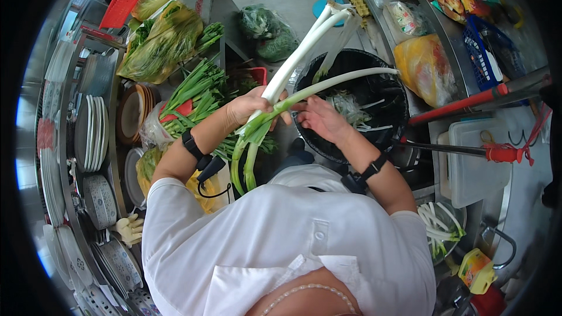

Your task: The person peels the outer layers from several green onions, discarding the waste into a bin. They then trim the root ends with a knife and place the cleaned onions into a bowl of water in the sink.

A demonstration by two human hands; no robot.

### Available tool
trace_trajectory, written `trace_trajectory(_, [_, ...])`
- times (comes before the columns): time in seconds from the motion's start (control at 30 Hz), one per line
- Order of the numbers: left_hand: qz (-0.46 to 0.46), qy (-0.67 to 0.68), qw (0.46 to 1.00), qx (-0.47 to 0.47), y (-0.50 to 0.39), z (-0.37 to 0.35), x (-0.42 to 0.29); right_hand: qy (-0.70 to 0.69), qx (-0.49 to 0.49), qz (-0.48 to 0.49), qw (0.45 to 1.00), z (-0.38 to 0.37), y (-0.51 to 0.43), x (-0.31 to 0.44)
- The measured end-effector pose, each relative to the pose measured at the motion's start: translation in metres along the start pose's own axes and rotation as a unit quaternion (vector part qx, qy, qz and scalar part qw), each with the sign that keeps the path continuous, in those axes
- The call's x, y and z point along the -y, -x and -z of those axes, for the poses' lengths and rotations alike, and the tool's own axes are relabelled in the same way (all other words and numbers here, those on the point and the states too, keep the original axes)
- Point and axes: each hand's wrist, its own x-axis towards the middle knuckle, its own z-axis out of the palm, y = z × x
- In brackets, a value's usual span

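My left hand (259, 107) grips several large green onions (283, 77) around their stalks. Their white root ends point up and away, over the floor and a bin, while the cut green ends hang towards my waist. One bent stalk (342, 81) crosses to the right above the rest. Just below that stalk is my right hand (322, 118), fingers loosely bent and palm partly showing; its fingertips are at or very near the stalk. Beneath stands a round black-lined bin (397, 109) with pale peelings and a clear plastic bag (349, 107) inside.
Leafy greens (193, 96) and a yellow bag of vegetables (164, 44) lie left, beside shelves of stacked plates (96, 134). Bagged greens (270, 33) rest on the floor ahead. Red-ended poles (461, 105) jut in from the right, above a bowl of trimmed white stalks (441, 228).
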Motion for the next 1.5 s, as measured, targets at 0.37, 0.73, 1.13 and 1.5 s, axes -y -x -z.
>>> trace_trajectory(0.37, [0.039, -0.145, 0.985, -0.079, 0.004, 0.014, 0.016, 0.19, -0.252, 0.129, 0.94, -0.027, -0.023, 0.01])
trace_trajectory(0.73, [0.018, -0.14, 0.987, -0.075, 0.0, 0.006, 0.009, 0.22, -0.144, 0.095, 0.96, -0.045, -0.016, -0.007])
trace_trajectory(1.13, [0.035, -0.123, 0.99, -0.053, 0.023, 0.023, 0.012, 0.188, -0.261, 0.14, 0.936, 0.066, 0.003, -0.003])
trace_trajectory(1.5, [0.006, -0.326, 0.944, -0.054, -0.016, 0.026, 0.038, -0.128, -0.31, 0.205, 0.919, 0.04, -0.001, -0.01])
